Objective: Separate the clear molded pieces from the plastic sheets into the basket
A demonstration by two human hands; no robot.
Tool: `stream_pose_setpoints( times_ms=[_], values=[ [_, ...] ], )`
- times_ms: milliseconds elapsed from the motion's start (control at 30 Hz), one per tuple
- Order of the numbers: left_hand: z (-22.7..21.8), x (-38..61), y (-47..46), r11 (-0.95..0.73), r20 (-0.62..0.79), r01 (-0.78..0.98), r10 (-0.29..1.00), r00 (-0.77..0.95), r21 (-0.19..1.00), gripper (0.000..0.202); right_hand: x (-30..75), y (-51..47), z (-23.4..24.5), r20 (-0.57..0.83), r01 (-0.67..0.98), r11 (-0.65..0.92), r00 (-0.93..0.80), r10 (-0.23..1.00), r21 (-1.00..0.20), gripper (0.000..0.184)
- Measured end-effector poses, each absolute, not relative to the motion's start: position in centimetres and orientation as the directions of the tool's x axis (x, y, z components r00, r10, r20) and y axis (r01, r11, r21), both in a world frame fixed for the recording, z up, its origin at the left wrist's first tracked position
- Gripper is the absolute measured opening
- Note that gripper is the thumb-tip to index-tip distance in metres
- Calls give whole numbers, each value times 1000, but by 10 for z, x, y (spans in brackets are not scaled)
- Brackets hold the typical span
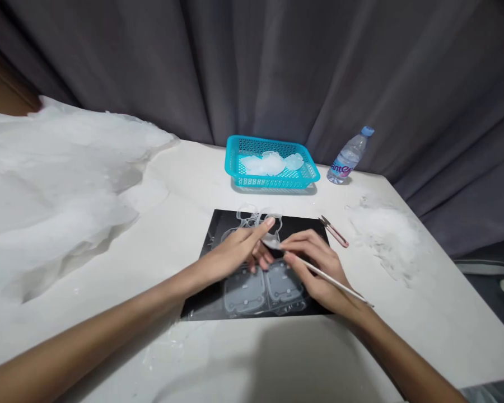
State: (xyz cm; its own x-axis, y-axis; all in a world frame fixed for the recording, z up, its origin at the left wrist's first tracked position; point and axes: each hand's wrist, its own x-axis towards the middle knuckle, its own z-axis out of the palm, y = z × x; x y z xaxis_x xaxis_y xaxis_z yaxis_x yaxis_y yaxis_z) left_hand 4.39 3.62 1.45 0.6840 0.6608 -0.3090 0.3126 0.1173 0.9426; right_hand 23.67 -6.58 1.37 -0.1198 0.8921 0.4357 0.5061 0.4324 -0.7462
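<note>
A black mat lies on the white table, and a clear plastic moulded sheet rests on it. My left hand lies on the sheet with fingers pinched on a small clear plastic piece. My right hand meets it from the right, fingers closed round a thin white stick-like tool whose tip points at that piece. The tool's tip is hidden between the fingers.
A turquoise basket with clear plastic pieces stands behind the mat. A water bottle lies at the back right. Small pink-handled snips sit right of the mat. White plastic heaps cover the left; scraps lie at right.
</note>
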Motion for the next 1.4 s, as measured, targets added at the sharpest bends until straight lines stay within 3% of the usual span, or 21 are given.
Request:
stream_pose_setpoints(
  times_ms=[133,200,267,333,400,600,1000,1200,1400],
  values=[
    [12,44,48,235,-288,184,562,775,954,41,248,-69,20,300,434,359,-200,933,-826,27],
    [9,42,49,269,-311,188,552,774,945,41,262,-68,22,321,487,326,-97,942,-810,25],
    [6,40,49,333,-334,170,535,776,928,42,275,-64,19,378,576,315,-12,926,-754,33],
    [4,40,47,390,-341,139,514,787,910,42,281,-59,11,412,649,307,11,911,-696,43],
    [4,41,46,427,-343,114,511,788,897,42,278,-55,2,396,671,299,-8,918,-679,38],
    [8,43,44,412,-319,82,548,774,908,39,260,-55,-7,155,621,183,-100,983,-762,18],
    [1,44,42,409,-305,53,582,754,911,37,261,-55,3,-8,421,24,-74,997,-907,25],
    [5,45,41,378,-344,115,622,704,919,34,261,-55,2,51,497,89,-89,995,-863,20],
    [12,48,27,456,-410,128,600,687,881,36,251,-51,-14,260,740,208,-45,964,-640,10]
  ],
)
